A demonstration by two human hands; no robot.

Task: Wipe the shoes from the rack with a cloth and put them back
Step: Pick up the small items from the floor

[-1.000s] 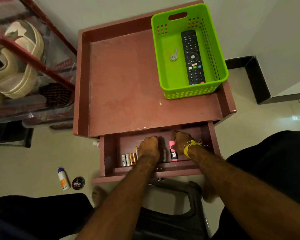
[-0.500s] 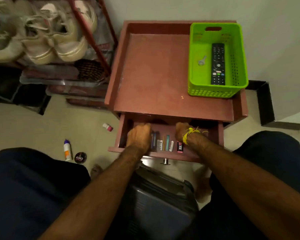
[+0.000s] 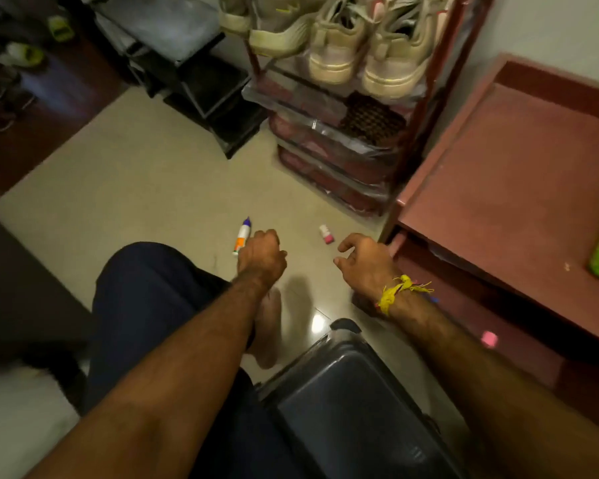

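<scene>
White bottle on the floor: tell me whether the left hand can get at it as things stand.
Probably yes. The left hand hangs right beside the white bottle, which lies on bare floor with nothing between them.

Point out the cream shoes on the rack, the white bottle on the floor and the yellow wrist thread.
cream shoes (image 3: 339, 53): head view, on the heel of the middle shoe.
white bottle (image 3: 242, 235): head view, on its white body below the purple cap.
yellow wrist thread (image 3: 393, 293): head view, on the knot at the right wrist.
</scene>
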